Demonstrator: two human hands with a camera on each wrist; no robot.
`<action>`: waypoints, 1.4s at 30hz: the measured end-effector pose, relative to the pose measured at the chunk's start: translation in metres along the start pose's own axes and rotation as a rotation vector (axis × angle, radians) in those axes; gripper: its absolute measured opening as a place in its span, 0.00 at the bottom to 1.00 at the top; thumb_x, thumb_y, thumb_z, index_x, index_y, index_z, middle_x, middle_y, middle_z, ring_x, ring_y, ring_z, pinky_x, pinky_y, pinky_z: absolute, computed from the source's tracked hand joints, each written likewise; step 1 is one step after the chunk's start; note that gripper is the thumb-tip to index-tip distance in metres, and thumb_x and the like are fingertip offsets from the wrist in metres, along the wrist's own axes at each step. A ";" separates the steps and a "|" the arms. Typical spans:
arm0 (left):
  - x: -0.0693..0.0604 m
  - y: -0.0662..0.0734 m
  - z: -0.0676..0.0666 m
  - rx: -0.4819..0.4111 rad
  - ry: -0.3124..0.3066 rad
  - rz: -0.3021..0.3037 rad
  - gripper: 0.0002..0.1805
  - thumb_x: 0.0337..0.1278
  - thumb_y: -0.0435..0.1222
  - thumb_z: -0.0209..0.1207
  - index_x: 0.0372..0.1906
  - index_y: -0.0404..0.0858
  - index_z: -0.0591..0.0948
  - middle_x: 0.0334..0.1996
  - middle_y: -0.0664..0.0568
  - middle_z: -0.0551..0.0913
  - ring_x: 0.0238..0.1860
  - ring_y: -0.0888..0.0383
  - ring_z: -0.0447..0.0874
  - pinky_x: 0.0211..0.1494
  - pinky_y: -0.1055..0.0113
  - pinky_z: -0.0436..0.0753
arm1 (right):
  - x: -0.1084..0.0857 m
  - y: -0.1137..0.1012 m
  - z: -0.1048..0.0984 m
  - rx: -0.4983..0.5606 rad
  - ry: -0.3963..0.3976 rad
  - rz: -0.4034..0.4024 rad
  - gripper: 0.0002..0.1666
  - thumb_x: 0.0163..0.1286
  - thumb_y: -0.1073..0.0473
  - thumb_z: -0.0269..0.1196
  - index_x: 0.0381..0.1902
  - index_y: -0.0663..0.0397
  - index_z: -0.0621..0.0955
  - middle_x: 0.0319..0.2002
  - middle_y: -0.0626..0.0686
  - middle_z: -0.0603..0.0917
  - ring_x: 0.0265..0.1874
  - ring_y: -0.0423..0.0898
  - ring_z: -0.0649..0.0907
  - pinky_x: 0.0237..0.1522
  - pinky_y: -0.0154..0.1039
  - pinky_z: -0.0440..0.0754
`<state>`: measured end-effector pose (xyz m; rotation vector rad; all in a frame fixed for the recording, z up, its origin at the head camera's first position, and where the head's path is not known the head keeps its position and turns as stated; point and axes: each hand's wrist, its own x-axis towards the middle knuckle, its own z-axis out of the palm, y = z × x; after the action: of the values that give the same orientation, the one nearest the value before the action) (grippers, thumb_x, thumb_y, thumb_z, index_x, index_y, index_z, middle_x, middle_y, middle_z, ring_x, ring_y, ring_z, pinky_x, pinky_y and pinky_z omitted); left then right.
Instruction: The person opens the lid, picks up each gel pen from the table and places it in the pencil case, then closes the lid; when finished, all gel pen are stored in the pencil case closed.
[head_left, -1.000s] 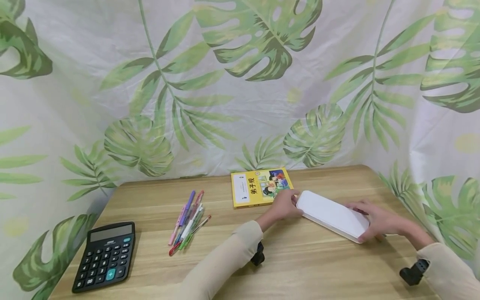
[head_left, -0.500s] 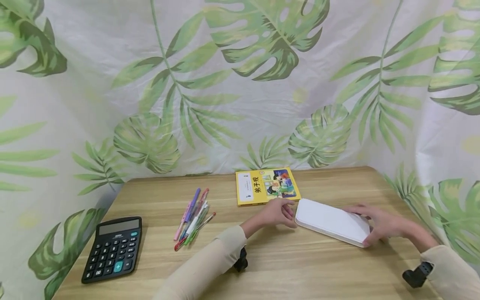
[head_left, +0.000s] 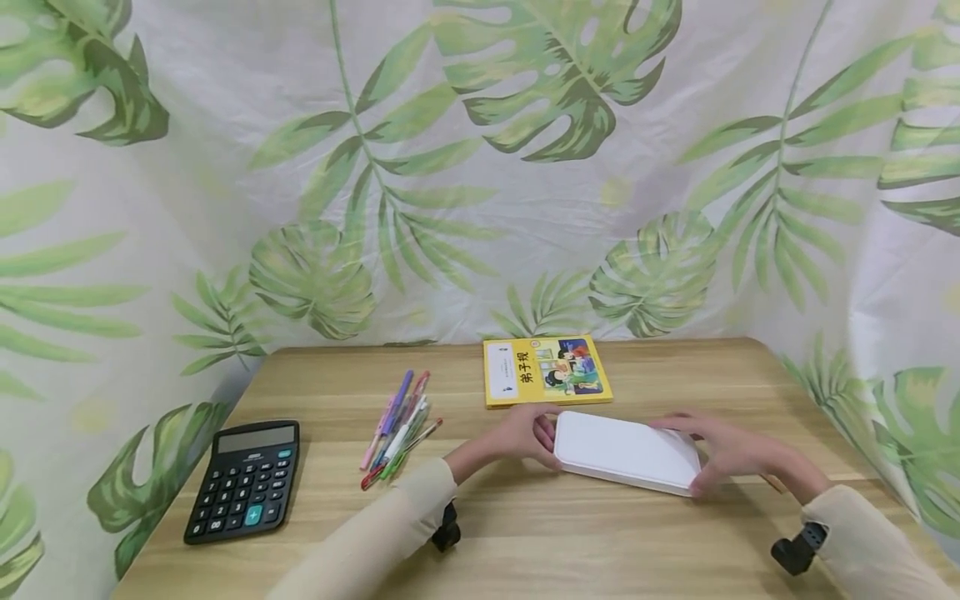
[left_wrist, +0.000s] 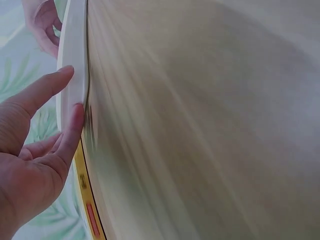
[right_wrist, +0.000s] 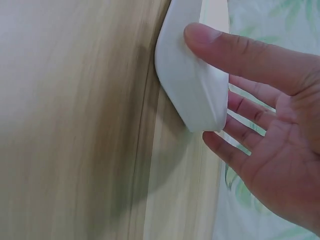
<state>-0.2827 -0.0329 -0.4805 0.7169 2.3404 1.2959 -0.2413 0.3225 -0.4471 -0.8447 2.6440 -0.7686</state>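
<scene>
Finding: the white box (head_left: 626, 450) has shifted toward your left over the last second and now lies nearer the middle of the table (head_left: 585, 533). The head view has also swung, so the shift is judged against the book (head_left: 547, 372): the box's left end stood beyond the book's right edge, and it now sits in front of the book's right part. Its steep slant has eased; the long sides run closer to parallel with the table's far edge.

Your left hand (head_left: 517, 437), seen slightly off the box half a second ago, is back on the left end, fingers bent and holding it. Your right hand (head_left: 723, 454) grips the right end, thumb against the near side and fingers behind.

In our judgement, you have two-handed control restored and the box better squared. Whether its underside rests on the table or hangs just above it, we cannot tell; nor can we confirm whether box and book touch.

The pens (head_left: 397, 433) and the calculator (head_left: 243, 483) lie to your left, undisturbed and well apart from both hands.
</scene>
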 end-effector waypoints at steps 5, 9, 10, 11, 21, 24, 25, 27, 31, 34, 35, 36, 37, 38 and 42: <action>-0.019 -0.014 -0.018 0.019 0.010 -0.007 0.47 0.38 0.27 0.79 0.70 0.32 0.71 0.39 0.47 0.83 0.37 0.60 0.85 0.43 0.72 0.84 | 0.022 -0.011 0.009 0.036 -0.030 -0.011 0.59 0.41 0.53 0.83 0.73 0.55 0.72 0.70 0.67 0.71 0.68 0.71 0.68 0.65 0.72 0.66; -0.034 -0.025 -0.034 0.044 0.023 -0.025 0.47 0.37 0.28 0.80 0.69 0.31 0.71 0.42 0.46 0.83 0.39 0.58 0.85 0.45 0.71 0.84 | 0.041 -0.019 0.017 0.037 -0.044 -0.023 0.58 0.43 0.53 0.82 0.73 0.54 0.71 0.71 0.67 0.69 0.70 0.71 0.67 0.66 0.74 0.64; -0.038 -0.027 -0.038 0.044 0.025 -0.025 0.47 0.36 0.28 0.80 0.68 0.31 0.71 0.43 0.45 0.83 0.40 0.57 0.85 0.46 0.70 0.84 | 0.046 -0.021 0.019 0.037 -0.048 -0.027 0.58 0.43 0.53 0.82 0.73 0.54 0.71 0.71 0.67 0.69 0.70 0.70 0.67 0.67 0.73 0.64; -0.041 -0.029 -0.043 0.052 0.028 -0.030 0.47 0.36 0.29 0.80 0.68 0.31 0.71 0.43 0.45 0.83 0.41 0.57 0.85 0.46 0.70 0.84 | 0.051 -0.024 0.021 0.030 -0.050 -0.034 0.58 0.43 0.53 0.82 0.73 0.54 0.71 0.71 0.67 0.69 0.70 0.70 0.67 0.67 0.73 0.64; -0.060 -0.052 -0.075 0.035 0.023 -0.022 0.46 0.35 0.28 0.80 0.65 0.31 0.72 0.44 0.43 0.82 0.43 0.54 0.84 0.48 0.68 0.85 | 0.082 -0.048 0.032 0.036 -0.069 -0.009 0.58 0.45 0.57 0.82 0.74 0.53 0.70 0.74 0.67 0.66 0.74 0.70 0.62 0.72 0.71 0.60; -0.064 -0.056 -0.080 0.037 0.031 -0.034 0.47 0.35 0.29 0.81 0.67 0.32 0.72 0.45 0.44 0.81 0.43 0.55 0.82 0.49 0.67 0.85 | 0.089 -0.054 0.034 0.039 -0.075 -0.007 0.56 0.47 0.58 0.82 0.74 0.53 0.70 0.75 0.66 0.65 0.75 0.69 0.62 0.73 0.69 0.60; -0.065 -0.057 -0.081 0.032 0.035 -0.033 0.47 0.35 0.28 0.80 0.67 0.32 0.72 0.45 0.43 0.80 0.43 0.55 0.82 0.49 0.67 0.86 | 0.092 -0.056 0.034 0.042 -0.076 -0.007 0.55 0.47 0.59 0.82 0.74 0.54 0.70 0.75 0.65 0.66 0.75 0.68 0.62 0.73 0.69 0.60; -0.067 -0.059 -0.083 0.026 0.046 -0.034 0.47 0.34 0.27 0.80 0.67 0.32 0.72 0.44 0.43 0.79 0.43 0.54 0.80 0.49 0.66 0.86 | 0.096 -0.058 0.037 0.035 -0.069 -0.014 0.54 0.49 0.59 0.81 0.74 0.54 0.71 0.75 0.64 0.67 0.75 0.67 0.63 0.73 0.68 0.60; -0.071 -0.061 -0.086 0.017 0.073 -0.036 0.48 0.32 0.28 0.81 0.66 0.32 0.72 0.43 0.44 0.77 0.43 0.54 0.79 0.48 0.65 0.85 | 0.102 -0.062 0.043 0.011 -0.033 -0.031 0.50 0.50 0.59 0.80 0.72 0.56 0.73 0.73 0.60 0.72 0.74 0.64 0.67 0.73 0.66 0.62; -0.072 -0.064 -0.085 0.035 0.091 -0.030 0.48 0.31 0.29 0.82 0.65 0.32 0.72 0.44 0.44 0.77 0.43 0.54 0.79 0.48 0.65 0.85 | 0.107 -0.063 0.049 -0.014 0.007 -0.054 0.47 0.52 0.56 0.80 0.70 0.56 0.75 0.71 0.60 0.74 0.72 0.63 0.70 0.72 0.64 0.65; -0.072 -0.065 -0.085 0.039 0.094 -0.026 0.48 0.32 0.30 0.82 0.65 0.32 0.72 0.44 0.44 0.77 0.43 0.54 0.79 0.48 0.65 0.85 | 0.109 -0.063 0.051 -0.027 0.020 -0.069 0.46 0.52 0.55 0.80 0.69 0.57 0.76 0.70 0.61 0.75 0.71 0.64 0.71 0.72 0.64 0.67; -0.072 -0.065 -0.085 0.042 0.096 -0.021 0.48 0.32 0.30 0.82 0.65 0.32 0.72 0.44 0.44 0.78 0.43 0.54 0.79 0.48 0.65 0.85 | 0.111 -0.063 0.053 -0.037 0.029 -0.079 0.46 0.52 0.54 0.80 0.68 0.57 0.76 0.70 0.60 0.76 0.71 0.63 0.72 0.71 0.63 0.68; -0.072 -0.066 -0.085 0.048 0.100 -0.017 0.48 0.32 0.31 0.82 0.65 0.32 0.72 0.44 0.44 0.78 0.43 0.54 0.79 0.48 0.65 0.85 | 0.112 -0.064 0.054 -0.048 0.036 -0.088 0.45 0.53 0.53 0.80 0.68 0.56 0.77 0.69 0.61 0.76 0.70 0.63 0.73 0.71 0.62 0.68; -0.072 -0.067 -0.085 0.053 0.104 -0.013 0.48 0.32 0.31 0.83 0.65 0.32 0.72 0.44 0.44 0.78 0.43 0.54 0.79 0.47 0.65 0.85 | 0.114 -0.065 0.055 -0.048 0.040 -0.089 0.44 0.53 0.53 0.80 0.67 0.56 0.77 0.69 0.60 0.76 0.70 0.62 0.73 0.71 0.62 0.69; -0.072 -0.068 -0.085 0.062 0.105 -0.009 0.47 0.32 0.32 0.83 0.64 0.32 0.72 0.44 0.44 0.78 0.42 0.55 0.79 0.47 0.66 0.84 | 0.118 -0.070 0.059 -0.050 0.034 -0.094 0.42 0.54 0.53 0.80 0.66 0.55 0.78 0.69 0.60 0.76 0.70 0.61 0.73 0.72 0.61 0.69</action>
<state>-0.2883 -0.1629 -0.4900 0.6712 2.4741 1.2914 -0.2798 0.1794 -0.4663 -0.9838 2.6803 -0.7488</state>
